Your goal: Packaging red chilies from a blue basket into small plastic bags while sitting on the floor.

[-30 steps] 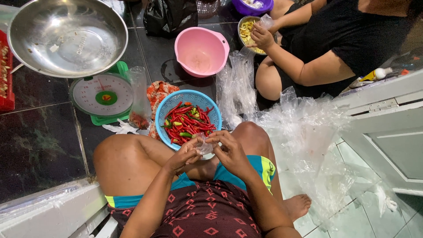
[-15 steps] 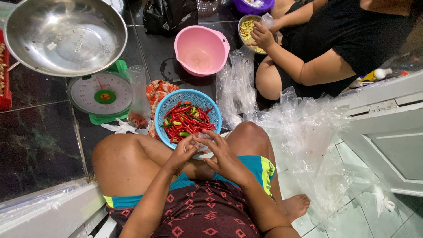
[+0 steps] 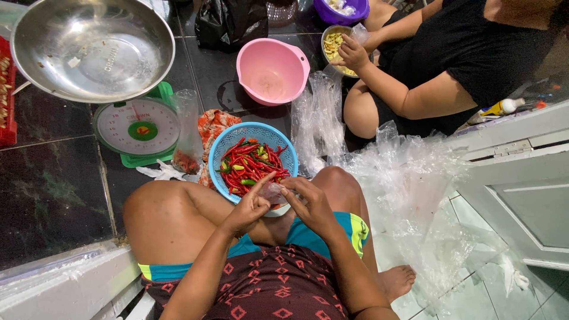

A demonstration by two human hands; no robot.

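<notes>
Hands meet over lap: left hand (image 3: 252, 204) & right hand (image 3: 309, 201) both pinch small clear bag (image 3: 274, 192), w/ blue chilli basket (image 3: 237, 137) just beyond fingertips.

Both hands, left hand (image 3: 252, 207) and right hand (image 3: 308, 201), pinch a small clear plastic bag (image 3: 274, 191) mid-frame, just below the blue basket (image 3: 237, 139) of red chilies (image 3: 252, 163).

Left hand (image 3: 252, 204) and right hand (image 3: 308, 201) close together above the lap, fingers curled, forearms converging
</notes>
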